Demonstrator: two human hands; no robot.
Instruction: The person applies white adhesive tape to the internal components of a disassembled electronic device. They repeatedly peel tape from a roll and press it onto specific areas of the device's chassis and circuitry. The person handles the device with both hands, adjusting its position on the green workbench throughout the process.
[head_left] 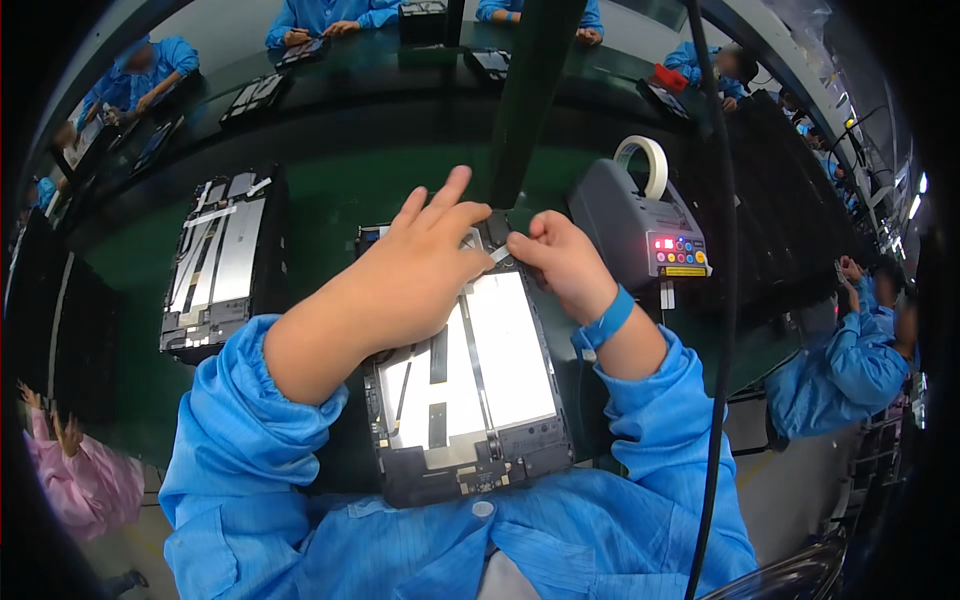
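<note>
An opened, tablet-shaped device [510, 345], inner side up, lies over the near part of the green tabletop [335, 185], its long axis running away from the wearer and leaning slightly left at the far end. Bright silver plates [515, 360] fill the device's middle, with dark ribbons [438, 425] along them. Black parts [535, 437] cover its near end. A short whitish strip [500, 255] slants across its far end, right of centre, partly hidden.

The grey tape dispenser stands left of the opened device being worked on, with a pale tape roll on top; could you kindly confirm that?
Not quite: the head view shows the grey tape dispenser standing right of the opened device, not left; the pale tape roll is on top.
</note>
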